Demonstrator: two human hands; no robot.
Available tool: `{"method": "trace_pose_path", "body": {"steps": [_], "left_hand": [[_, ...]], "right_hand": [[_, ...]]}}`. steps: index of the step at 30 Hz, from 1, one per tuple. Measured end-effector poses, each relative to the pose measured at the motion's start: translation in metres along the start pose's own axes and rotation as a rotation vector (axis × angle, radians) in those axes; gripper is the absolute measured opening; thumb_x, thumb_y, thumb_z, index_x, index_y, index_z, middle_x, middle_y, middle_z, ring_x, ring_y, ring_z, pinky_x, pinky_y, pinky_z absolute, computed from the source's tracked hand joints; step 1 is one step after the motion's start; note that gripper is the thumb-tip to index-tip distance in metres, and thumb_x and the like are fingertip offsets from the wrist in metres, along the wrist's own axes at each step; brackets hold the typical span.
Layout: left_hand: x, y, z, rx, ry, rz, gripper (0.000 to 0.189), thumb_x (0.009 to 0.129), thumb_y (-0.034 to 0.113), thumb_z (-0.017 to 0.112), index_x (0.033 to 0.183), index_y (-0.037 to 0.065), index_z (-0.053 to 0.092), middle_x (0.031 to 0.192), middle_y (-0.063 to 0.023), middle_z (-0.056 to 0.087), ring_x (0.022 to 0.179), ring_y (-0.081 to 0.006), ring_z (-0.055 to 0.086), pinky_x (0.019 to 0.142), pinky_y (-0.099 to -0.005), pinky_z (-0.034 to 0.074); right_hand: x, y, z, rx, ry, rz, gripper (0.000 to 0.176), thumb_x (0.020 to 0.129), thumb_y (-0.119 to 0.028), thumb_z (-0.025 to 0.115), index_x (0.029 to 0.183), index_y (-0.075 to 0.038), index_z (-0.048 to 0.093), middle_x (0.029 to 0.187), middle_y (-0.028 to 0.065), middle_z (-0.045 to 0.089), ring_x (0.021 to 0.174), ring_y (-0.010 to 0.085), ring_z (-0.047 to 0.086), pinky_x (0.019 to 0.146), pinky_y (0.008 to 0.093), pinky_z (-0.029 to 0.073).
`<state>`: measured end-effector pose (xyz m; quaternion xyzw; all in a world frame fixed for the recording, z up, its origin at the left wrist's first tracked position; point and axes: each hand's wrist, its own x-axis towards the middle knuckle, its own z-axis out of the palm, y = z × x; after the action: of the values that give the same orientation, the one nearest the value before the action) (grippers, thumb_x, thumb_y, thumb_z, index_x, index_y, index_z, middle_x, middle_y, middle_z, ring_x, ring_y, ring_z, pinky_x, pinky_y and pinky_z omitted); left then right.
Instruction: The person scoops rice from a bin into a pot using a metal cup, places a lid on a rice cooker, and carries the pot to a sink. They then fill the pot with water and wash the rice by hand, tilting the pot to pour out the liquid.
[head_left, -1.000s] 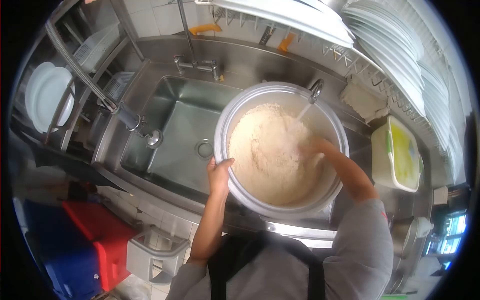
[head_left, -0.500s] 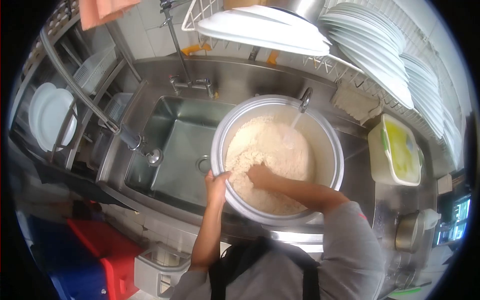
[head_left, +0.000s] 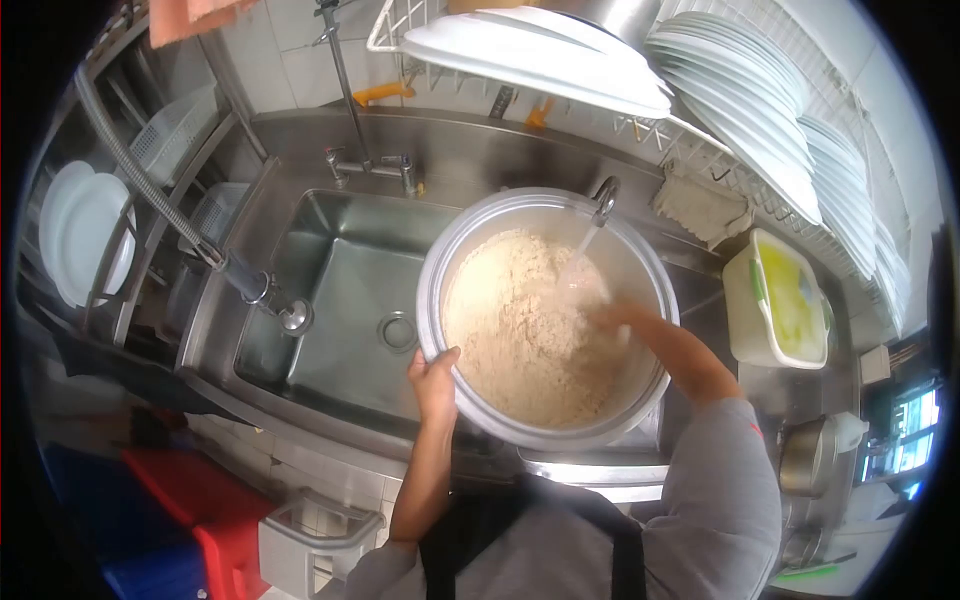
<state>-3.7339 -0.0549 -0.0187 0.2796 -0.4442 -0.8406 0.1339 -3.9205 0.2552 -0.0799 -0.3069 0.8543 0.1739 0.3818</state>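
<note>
A large round metal pot (head_left: 432, 290) sits at the right side of the sink, holding pale, wet rice (head_left: 500, 300). Water runs into it from a curved tap (head_left: 606, 195). My left hand (head_left: 433, 385) is closed on the pot's rim at the near left, thumb over the edge. Inside the pot, on the right, my right hand (head_left: 608, 325) is at the rice, smeared by motion, so its fingers cannot be made out.
Left of the pot lies a steel sink basin (head_left: 350, 270) with a spray hose head (head_left: 295, 317) at its edge. White plates (head_left: 740, 110) stand in a wire rack above. A pale tub (head_left: 775, 300) with yellow-green contents is at the right; a red bin (head_left: 205, 500) is below left.
My right hand has moved from the middle of the rice to the pot's right side. The rice surface now looks flatter and wetter. My left hand keeps its grip on the rim.
</note>
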Motion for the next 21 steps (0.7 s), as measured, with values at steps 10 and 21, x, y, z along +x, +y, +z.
{"method": "trace_pose_path", "body": {"steps": [10, 21], "left_hand": [[0.008, 0.001, -0.009, 0.104, -0.034, -0.01, 0.023, 0.071, -0.005, 0.057, 0.095, -0.003, 0.057, 0.087, -0.0077, 0.062, 0.074, -0.0135, 0.057, 0.07, -0.0252, 0.044], [0.001, 0.013, -0.008, 0.143, -0.04, -0.064, 0.024, 0.072, -0.005, 0.057, 0.096, -0.003, 0.056, 0.087, -0.0098, 0.062, 0.076, -0.0157, 0.058, 0.07, -0.0276, 0.045]], "right_hand": [[-0.066, -0.189, -0.009, 1.158, 0.081, -0.094, 0.058, 0.08, -0.042, 0.053, 0.121, -0.001, 0.047, 0.114, 0.0249, 0.05, 0.104, 0.0286, 0.051, 0.09, 0.0436, 0.039], [0.06, -0.16, -0.09, 0.181, 0.33, 0.078, 0.047, 0.077, -0.049, 0.05, 0.103, -0.013, 0.064, 0.108, 0.0116, 0.06, 0.108, 0.0296, 0.051, 0.087, 0.0405, 0.041]]}}
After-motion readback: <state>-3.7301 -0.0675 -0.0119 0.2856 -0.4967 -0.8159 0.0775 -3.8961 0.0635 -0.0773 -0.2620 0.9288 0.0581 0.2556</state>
